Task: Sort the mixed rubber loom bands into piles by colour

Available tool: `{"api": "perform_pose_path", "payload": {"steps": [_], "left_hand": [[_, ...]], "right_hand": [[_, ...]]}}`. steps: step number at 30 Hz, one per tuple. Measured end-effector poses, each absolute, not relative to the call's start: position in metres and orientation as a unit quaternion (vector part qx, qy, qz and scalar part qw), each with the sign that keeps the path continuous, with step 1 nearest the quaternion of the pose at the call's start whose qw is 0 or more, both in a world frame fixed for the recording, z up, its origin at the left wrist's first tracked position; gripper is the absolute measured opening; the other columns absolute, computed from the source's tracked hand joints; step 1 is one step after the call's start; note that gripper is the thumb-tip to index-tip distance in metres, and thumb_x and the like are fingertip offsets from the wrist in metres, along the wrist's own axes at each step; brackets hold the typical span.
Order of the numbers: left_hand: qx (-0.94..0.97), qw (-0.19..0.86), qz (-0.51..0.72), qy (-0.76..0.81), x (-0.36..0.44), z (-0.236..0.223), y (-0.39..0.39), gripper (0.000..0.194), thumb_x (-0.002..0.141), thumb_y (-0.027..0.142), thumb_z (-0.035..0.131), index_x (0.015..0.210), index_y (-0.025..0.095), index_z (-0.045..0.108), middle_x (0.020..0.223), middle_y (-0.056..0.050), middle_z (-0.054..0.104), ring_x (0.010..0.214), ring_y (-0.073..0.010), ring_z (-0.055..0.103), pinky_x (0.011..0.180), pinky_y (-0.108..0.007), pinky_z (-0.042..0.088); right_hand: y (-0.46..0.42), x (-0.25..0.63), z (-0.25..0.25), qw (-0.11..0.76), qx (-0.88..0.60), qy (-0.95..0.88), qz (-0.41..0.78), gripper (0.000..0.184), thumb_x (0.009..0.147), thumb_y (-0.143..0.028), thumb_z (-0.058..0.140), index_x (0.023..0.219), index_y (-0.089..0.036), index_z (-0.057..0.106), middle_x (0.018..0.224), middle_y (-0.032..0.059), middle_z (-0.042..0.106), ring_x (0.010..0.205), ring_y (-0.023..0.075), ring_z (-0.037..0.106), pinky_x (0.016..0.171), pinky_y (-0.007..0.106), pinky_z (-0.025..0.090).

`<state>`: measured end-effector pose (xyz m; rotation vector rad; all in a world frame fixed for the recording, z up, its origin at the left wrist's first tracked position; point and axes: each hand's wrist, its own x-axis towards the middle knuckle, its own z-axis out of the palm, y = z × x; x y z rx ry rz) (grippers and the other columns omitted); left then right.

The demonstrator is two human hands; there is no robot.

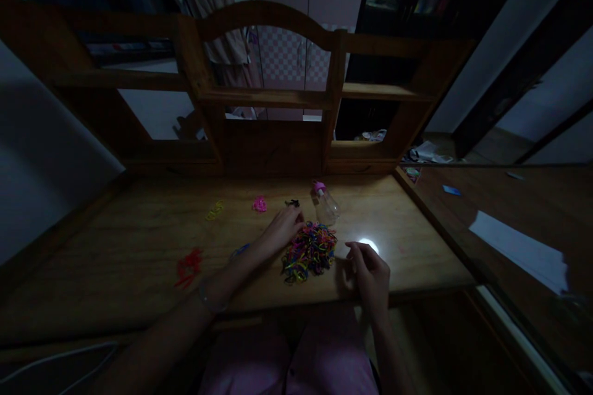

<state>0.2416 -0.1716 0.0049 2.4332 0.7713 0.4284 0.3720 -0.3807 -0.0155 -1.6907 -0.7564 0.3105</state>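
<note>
A heap of mixed-colour rubber bands (310,252) lies on the wooden desk in front of me. My left hand (283,226) reaches over the heap's upper left edge, fingers curled down; anything in them is hidden. Just beyond its fingertips is a small group of black bands (293,203). To the right of the heap, my right hand (372,268) hovers with thumb and forefinger drawn together; what they hold, if anything, is too small to tell. Separate groups lie leftward: pink bands (259,203), yellow bands (214,210), red bands (188,268), and blue bands (239,251) partly behind my left forearm.
A clear bottle with a pink cap (327,203) lies beyond the heap. The desk's wooden shelf unit (273,147) rises at the back. On the brown surface to the right are white paper sheets (519,250) and a blue card (451,190).
</note>
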Motion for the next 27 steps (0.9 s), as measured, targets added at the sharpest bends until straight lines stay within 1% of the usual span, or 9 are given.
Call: {"api": "perform_pose_path", "payload": {"steps": [2, 5, 9, 12, 15, 17, 20, 23, 27], "left_hand": [[0.904, 0.273, 0.155, 0.289, 0.240, 0.001, -0.176, 0.010, 0.085, 0.021, 0.052, 0.082, 0.017, 0.060, 0.086, -0.006, 0.061, 0.085, -0.0208, 0.056, 0.079, -0.033, 0.043], [0.903, 0.273, 0.156, 0.292, 0.233, -0.003, -0.180, 0.011, 0.087, 0.019, 0.047, 0.083, 0.018, 0.057, 0.090, -0.006, 0.060, 0.088, -0.0210, 0.055, 0.081, -0.034, 0.043], [0.896, 0.282, 0.167, 0.300, 0.221, -0.001, -0.185, 0.013, 0.089, 0.020, 0.042, 0.086, 0.020, 0.055, 0.091, -0.005, 0.060, 0.087, -0.0197, 0.056, 0.079, -0.031, 0.043], [0.880, 0.325, 0.171, 0.301, 0.206, 0.009, -0.195, 0.013, 0.091, 0.024, 0.043, 0.088, 0.020, 0.056, 0.088, -0.004, 0.063, 0.082, -0.0186, 0.058, 0.075, -0.029, 0.045], [0.867, 0.378, 0.155, 0.285, 0.187, 0.024, -0.214, 0.014, 0.090, 0.025, 0.046, 0.096, 0.021, 0.059, 0.095, -0.004, 0.065, 0.088, -0.0183, 0.061, 0.078, -0.028, 0.046], [0.868, 0.385, 0.146, 0.279, 0.176, 0.031, -0.228, 0.017, 0.091, 0.025, 0.047, 0.102, 0.022, 0.060, 0.100, -0.004, 0.066, 0.092, -0.0184, 0.061, 0.081, -0.029, 0.047], [0.889, 0.357, 0.146, 0.246, 0.170, 0.032, -0.243, 0.017, 0.093, 0.023, 0.046, 0.104, 0.022, 0.060, 0.107, -0.004, 0.063, 0.101, -0.0189, 0.060, 0.089, -0.032, 0.046], [0.920, 0.307, 0.143, 0.198, 0.174, 0.021, -0.250, 0.021, 0.094, 0.017, 0.043, 0.107, 0.022, 0.058, 0.111, -0.006, 0.061, 0.108, -0.0197, 0.056, 0.095, -0.035, 0.045], [0.946, 0.247, 0.130, 0.162, 0.181, 0.010, -0.251, 0.031, 0.089, 0.004, 0.042, 0.112, 0.022, 0.055, 0.120, -0.008, 0.056, 0.118, -0.0213, 0.048, 0.100, -0.038, 0.043]], "right_hand": [[-0.381, 0.372, -0.015, 0.587, -0.729, -0.326, 0.134, 0.031, 0.089, -0.043, 0.055, 0.091, -0.016, 0.070, 0.072, 0.0007, 0.064, 0.063, 0.0136, 0.057, 0.058, 0.023, 0.043], [-0.380, 0.371, -0.014, 0.582, -0.729, -0.334, 0.135, 0.032, 0.090, -0.043, 0.054, 0.091, -0.016, 0.070, 0.075, 0.0015, 0.065, 0.065, 0.0140, 0.058, 0.059, 0.023, 0.043], [-0.380, 0.370, -0.014, 0.580, -0.731, -0.330, 0.141, 0.032, 0.089, -0.043, 0.055, 0.093, -0.016, 0.070, 0.072, 0.0009, 0.064, 0.061, 0.0134, 0.056, 0.056, 0.022, 0.042], [-0.380, 0.370, -0.013, 0.582, -0.733, -0.322, 0.143, 0.033, 0.089, -0.044, 0.055, 0.094, -0.015, 0.071, 0.067, 0.0001, 0.061, 0.057, 0.0129, 0.054, 0.052, 0.022, 0.041], [-0.380, 0.369, -0.013, 0.578, -0.735, -0.325, 0.141, 0.032, 0.089, -0.043, 0.055, 0.094, -0.016, 0.071, 0.070, 0.0008, 0.063, 0.058, 0.0131, 0.055, 0.053, 0.022, 0.041], [-0.380, 0.370, -0.013, 0.576, -0.733, -0.332, 0.142, 0.032, 0.089, -0.043, 0.055, 0.093, -0.016, 0.071, 0.071, 0.0012, 0.064, 0.060, 0.0133, 0.055, 0.054, 0.022, 0.042], [-0.380, 0.371, -0.014, 0.570, -0.737, -0.332, 0.148, 0.031, 0.089, -0.043, 0.055, 0.093, -0.016, 0.071, 0.071, 0.0009, 0.064, 0.059, 0.0131, 0.055, 0.054, 0.022, 0.042], [-0.380, 0.371, -0.015, 0.563, -0.743, -0.328, 0.152, 0.030, 0.089, -0.043, 0.056, 0.094, -0.017, 0.070, 0.075, 0.0016, 0.066, 0.063, 0.0140, 0.057, 0.056, 0.022, 0.042], [-0.381, 0.371, -0.015, 0.559, -0.743, -0.338, 0.147, 0.029, 0.089, -0.042, 0.055, 0.095, -0.018, 0.070, 0.077, 0.0022, 0.066, 0.067, 0.0151, 0.058, 0.058, 0.023, 0.042]]}}
